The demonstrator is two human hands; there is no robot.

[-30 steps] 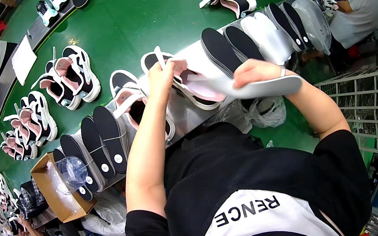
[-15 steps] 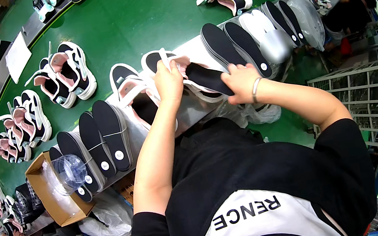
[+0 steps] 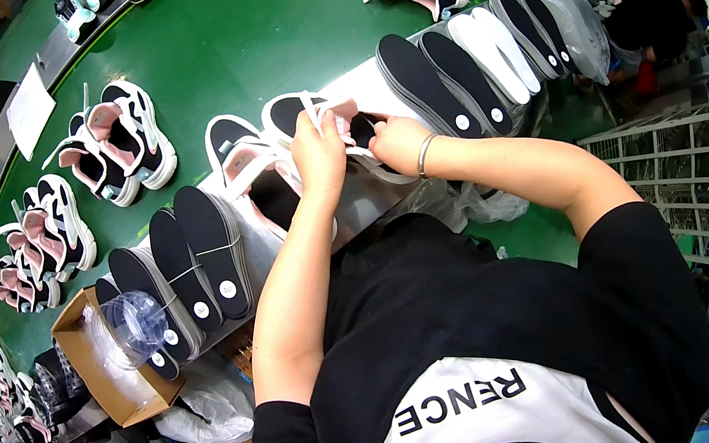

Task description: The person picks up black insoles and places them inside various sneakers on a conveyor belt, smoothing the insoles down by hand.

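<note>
A white, black and pink sneaker [image 3: 286, 112] lies in front of me, its pink-lined opening turned toward me. My left hand [image 3: 321, 153] is closed on the sneaker's tongue and strap. At the heel, my right hand [image 3: 401, 147] pinches a black insole [image 3: 363, 128], most of which is inside the shoe and out of sight. Just left of it rests the other sneaker [image 3: 274, 196], dark inside. Stacks of black insoles stand on both sides, one banded stack [image 3: 212, 247] to the left and another stack [image 3: 415, 78] to the right.
White insoles [image 3: 491, 55] and a clear plastic bag [image 3: 575, 31] are farther right. An open cardboard box [image 3: 120, 396] with clear plastic sits at the lower left. Several sneakers [image 3: 132, 133] stand on the green line [image 3: 245, 32]. A wire rack [image 3: 678, 174] is at right; co-workers are around the edges.
My right hand has moved left toward the sneaker's opening, pushing the black insole much deeper inside. My left hand keeps its hold on the tongue.
</note>
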